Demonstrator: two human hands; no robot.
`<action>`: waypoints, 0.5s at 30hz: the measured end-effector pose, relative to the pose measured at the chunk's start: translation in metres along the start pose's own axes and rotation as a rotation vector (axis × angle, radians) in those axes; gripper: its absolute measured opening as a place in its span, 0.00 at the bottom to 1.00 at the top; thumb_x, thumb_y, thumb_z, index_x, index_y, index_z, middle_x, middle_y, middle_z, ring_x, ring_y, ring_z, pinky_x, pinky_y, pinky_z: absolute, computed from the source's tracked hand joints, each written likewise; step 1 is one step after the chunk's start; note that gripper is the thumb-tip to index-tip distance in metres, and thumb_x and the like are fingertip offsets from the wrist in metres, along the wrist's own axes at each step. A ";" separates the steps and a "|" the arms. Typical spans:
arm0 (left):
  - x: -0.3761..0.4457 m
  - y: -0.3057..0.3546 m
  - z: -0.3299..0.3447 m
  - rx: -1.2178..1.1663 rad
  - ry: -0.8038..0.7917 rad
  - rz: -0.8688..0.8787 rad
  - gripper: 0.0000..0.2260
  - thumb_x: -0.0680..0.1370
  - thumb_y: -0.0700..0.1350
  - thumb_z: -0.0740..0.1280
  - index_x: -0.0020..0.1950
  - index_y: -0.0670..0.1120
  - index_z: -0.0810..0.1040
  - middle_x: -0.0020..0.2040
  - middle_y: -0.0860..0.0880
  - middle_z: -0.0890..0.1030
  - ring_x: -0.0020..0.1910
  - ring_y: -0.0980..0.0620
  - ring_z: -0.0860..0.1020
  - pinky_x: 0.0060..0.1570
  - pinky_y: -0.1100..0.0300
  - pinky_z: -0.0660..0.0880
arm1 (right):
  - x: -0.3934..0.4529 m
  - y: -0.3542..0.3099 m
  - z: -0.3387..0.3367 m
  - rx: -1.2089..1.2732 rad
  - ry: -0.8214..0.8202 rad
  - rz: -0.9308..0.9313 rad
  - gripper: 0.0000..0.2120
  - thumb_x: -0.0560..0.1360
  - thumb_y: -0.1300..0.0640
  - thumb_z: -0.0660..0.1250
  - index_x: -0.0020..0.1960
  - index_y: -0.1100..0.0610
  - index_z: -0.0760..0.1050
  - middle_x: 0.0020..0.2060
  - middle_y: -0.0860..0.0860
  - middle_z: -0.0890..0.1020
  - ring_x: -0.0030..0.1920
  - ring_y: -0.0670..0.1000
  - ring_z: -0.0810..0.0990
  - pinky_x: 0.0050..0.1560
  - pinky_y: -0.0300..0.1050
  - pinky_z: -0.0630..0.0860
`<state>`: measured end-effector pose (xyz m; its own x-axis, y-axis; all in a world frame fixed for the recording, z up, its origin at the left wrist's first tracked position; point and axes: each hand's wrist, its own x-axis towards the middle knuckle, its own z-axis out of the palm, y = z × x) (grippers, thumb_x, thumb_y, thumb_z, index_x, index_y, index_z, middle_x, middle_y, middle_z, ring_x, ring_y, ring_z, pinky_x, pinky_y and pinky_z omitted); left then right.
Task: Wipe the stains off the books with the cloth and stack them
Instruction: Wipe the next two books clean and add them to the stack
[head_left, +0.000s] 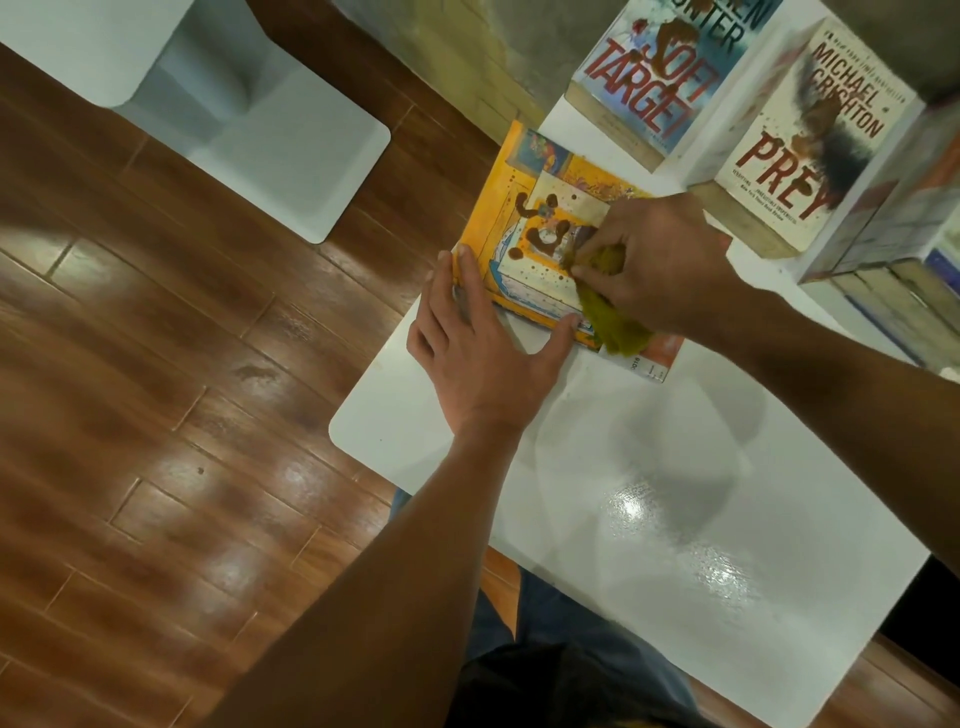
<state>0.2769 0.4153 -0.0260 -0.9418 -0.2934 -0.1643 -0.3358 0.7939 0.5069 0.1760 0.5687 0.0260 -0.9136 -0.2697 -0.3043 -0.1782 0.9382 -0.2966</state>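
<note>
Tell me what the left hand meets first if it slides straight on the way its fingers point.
The left hand already presses the yellow book's near edge; going on, it would cross the stained cover. Nothing else seems to block it.

**Room setting: floor, furniture and light**

A glossy white tabletop (675, 545) with rounded corners fills the lower right, its surface catching a bright patch of overhead light. Below and to the left lies a floor (156, 389) of reddish-brown wood-look planks, also shiny with soft reflections. A second white table (291, 150) with rounded corners stands at the upper left. A rough grey-green wall (498, 47) runs along the top edge.
</note>
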 end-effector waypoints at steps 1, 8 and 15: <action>0.000 -0.001 0.001 0.004 0.003 -0.002 0.49 0.71 0.75 0.63 0.82 0.45 0.56 0.80 0.46 0.59 0.78 0.45 0.57 0.75 0.49 0.53 | 0.002 0.000 -0.001 -0.003 0.023 0.022 0.10 0.74 0.45 0.73 0.52 0.49 0.85 0.50 0.50 0.83 0.53 0.57 0.78 0.55 0.49 0.71; -0.001 0.000 0.000 -0.006 -0.001 -0.007 0.49 0.71 0.75 0.63 0.82 0.45 0.56 0.80 0.46 0.59 0.78 0.46 0.57 0.75 0.49 0.54 | 0.001 -0.008 0.002 -0.012 0.023 0.031 0.13 0.76 0.45 0.72 0.56 0.49 0.84 0.53 0.49 0.82 0.55 0.54 0.77 0.51 0.41 0.66; 0.000 0.001 0.000 -0.001 0.002 0.002 0.49 0.72 0.75 0.63 0.82 0.45 0.56 0.80 0.46 0.59 0.78 0.45 0.56 0.75 0.48 0.54 | -0.002 -0.005 -0.001 -0.018 -0.020 -0.004 0.13 0.75 0.45 0.73 0.55 0.50 0.85 0.53 0.50 0.82 0.56 0.56 0.77 0.52 0.46 0.69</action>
<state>0.2770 0.4157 -0.0255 -0.9424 -0.2926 -0.1618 -0.3338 0.7938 0.5084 0.1780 0.5652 0.0289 -0.9054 -0.2778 -0.3211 -0.1889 0.9408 -0.2814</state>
